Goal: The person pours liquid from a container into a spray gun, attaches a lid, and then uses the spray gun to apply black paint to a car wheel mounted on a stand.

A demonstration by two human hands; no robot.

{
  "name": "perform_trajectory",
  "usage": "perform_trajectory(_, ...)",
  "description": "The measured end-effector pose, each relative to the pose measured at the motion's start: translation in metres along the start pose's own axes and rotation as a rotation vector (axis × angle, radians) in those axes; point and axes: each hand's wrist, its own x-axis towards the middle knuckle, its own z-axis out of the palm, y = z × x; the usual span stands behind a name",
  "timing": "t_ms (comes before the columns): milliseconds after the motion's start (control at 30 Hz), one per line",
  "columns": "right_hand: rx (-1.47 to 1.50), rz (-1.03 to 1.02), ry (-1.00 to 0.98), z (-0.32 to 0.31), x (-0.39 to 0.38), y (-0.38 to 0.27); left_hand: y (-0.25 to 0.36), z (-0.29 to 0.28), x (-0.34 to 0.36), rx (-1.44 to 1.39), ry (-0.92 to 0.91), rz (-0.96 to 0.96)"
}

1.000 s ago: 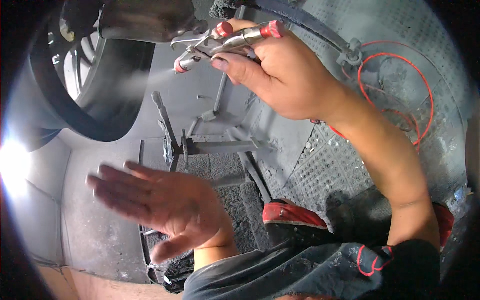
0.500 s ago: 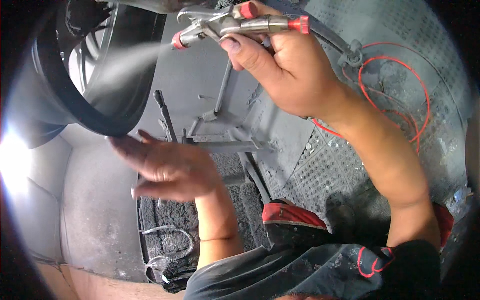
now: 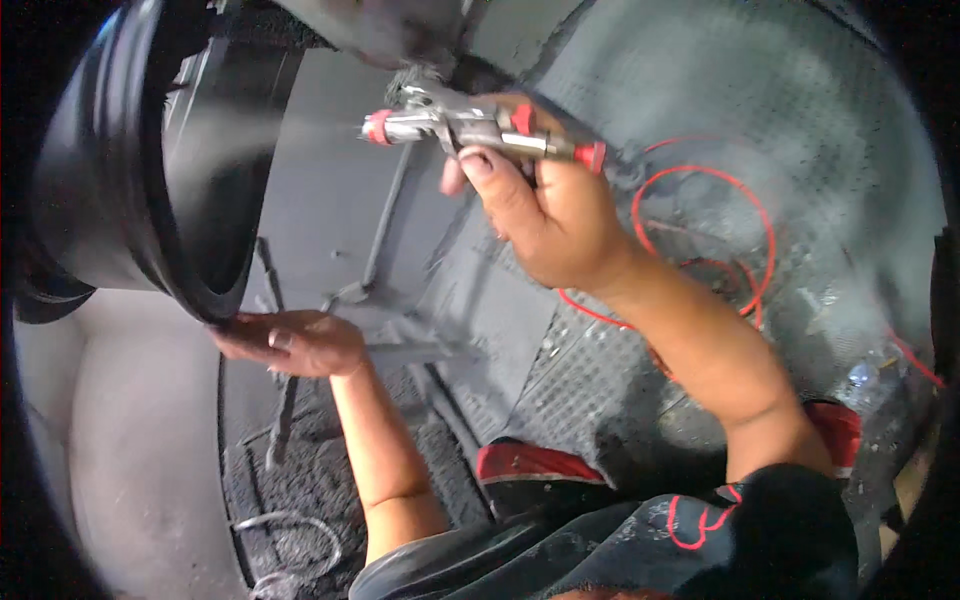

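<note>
Wheel rim [image 3: 150, 180], dark and nearly black, its open end turned rightward so that its inner wall shows; its top runs out of view, so what holds it up cannot be told. Right of the rim, a silver spray gun [image 3: 470, 130] with red knobs and a red tip points into that opening, well apart from the metal. Pale mist [image 3: 250, 140] streams from the nozzle across the gap and blurs part of the inner wall. The person's right hand [image 3: 560, 215] is wrapped firmly round the gun's body, thumb along the near side; the fingers on the far side are mostly hidden. Below the rim, the left hand [image 3: 300, 343] reaches up, its fingers seeming to touch the lower lip from underneath; whether they grip it or merely steady it cannot be told.

Spraying appears to be under way rather than finished. Every visible part of the rim looks dark, yet how much is fresh coating cannot be judged, and the inside beyond the mist is hidden. Well to the right of the rim, a red hose [image 3: 772, 240] lies in loops; between the two stands a grey-coated metal frame [image 3: 385, 230].
</note>
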Motion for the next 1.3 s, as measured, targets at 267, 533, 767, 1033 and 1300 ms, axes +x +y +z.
perform_trajectory(267,-0.016,-0.011,0.221,-0.047,0.007,-0.002,0.098,0.03,0.087,-0.005,0.032,0.212)
perform_trajectory(533,-0.336,-0.128,0.386,-0.108,0.05,-0.054,0.162,0.044,0.143,0.16,-0.283,0.114)
perform_trajectory(767,-0.425,-0.164,0.256,-0.104,0.084,-0.179,0.152,0.038,0.186,-0.028,-0.301,0.244)
perform_trajectory(1033,-0.156,-0.251,-0.11,-0.056,0.101,-0.29,0.135,0.021,0.181,-0.141,-0.327,0.272)
perform_trajectory(1300,-0.23,-0.301,-0.055,-0.018,0.12,-0.318,0.053,-0.026,0.111,-0.229,-0.207,0.106)
